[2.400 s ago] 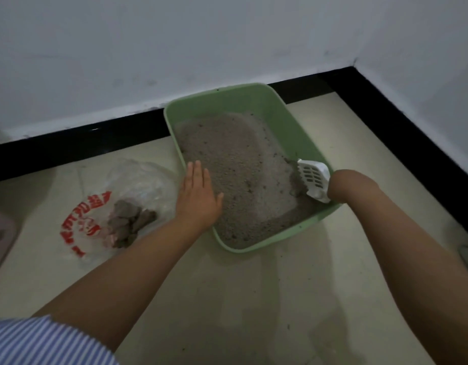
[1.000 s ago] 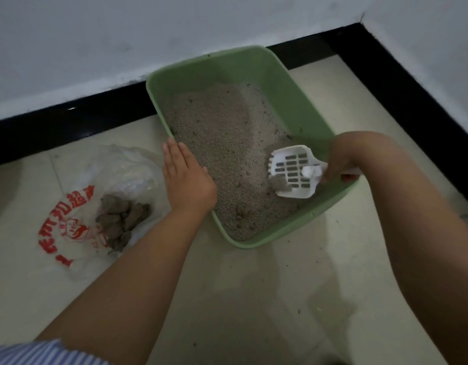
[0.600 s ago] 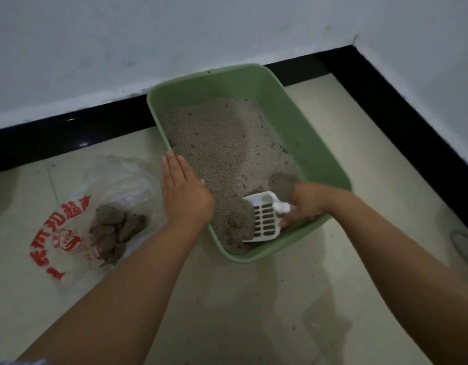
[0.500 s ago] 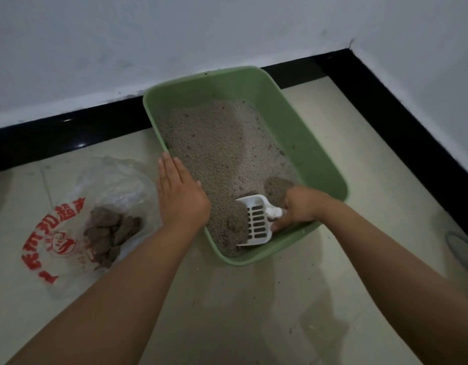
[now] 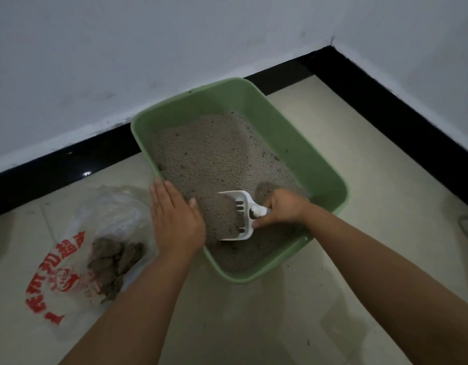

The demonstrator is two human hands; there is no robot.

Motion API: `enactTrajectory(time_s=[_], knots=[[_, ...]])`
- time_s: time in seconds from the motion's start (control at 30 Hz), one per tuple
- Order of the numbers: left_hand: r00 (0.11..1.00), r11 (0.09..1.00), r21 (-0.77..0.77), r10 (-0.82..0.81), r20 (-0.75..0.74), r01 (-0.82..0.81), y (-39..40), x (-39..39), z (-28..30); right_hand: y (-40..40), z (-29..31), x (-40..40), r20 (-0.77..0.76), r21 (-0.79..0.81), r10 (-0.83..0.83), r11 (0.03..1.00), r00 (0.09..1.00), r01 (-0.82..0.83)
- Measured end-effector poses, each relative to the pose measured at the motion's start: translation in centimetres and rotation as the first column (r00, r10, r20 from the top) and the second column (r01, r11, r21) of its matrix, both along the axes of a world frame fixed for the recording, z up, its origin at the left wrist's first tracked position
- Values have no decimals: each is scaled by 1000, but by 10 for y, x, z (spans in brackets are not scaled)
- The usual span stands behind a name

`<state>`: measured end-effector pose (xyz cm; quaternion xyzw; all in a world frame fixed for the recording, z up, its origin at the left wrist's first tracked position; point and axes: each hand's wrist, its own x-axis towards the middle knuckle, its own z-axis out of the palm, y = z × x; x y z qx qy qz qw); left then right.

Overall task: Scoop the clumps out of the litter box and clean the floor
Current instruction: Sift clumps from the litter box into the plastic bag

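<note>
The right hand (image 5: 283, 208) grips the handle of the one white slotted plastic scoop (image 5: 234, 216), which lies low at the near end of the one green rectangular plastic litter box (image 5: 317, 154) and is loaded with grey litter. The left hand (image 5: 175, 219) rests flat, fingers straight, on the left rim of the box and steadies it. To do this step well, the person should probably lift the scoop level and shake it gently over the box, so loose grains fall through the slots and only clumps stay. One clear plastic bag with red print (image 5: 69, 262) lies on the floor just left of the box; it holds several grey-brown clumps (image 5: 114, 259), too heaped to count exactly.
</note>
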<state>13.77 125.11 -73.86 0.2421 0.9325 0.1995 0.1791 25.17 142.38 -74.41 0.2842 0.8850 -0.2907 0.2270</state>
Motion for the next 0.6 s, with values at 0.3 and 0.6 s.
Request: enactTrajectory(time_s=[0.3, 0.6], knots=[[1000, 1000, 7, -8, 7, 8, -2, 1, -1, 16, 17, 9, -289, -302, -534, 838, 794, 454], [999, 998, -49, -30, 19, 31, -3, 1, 6, 3, 32, 18, -362, -285, -635, 773, 683, 567]])
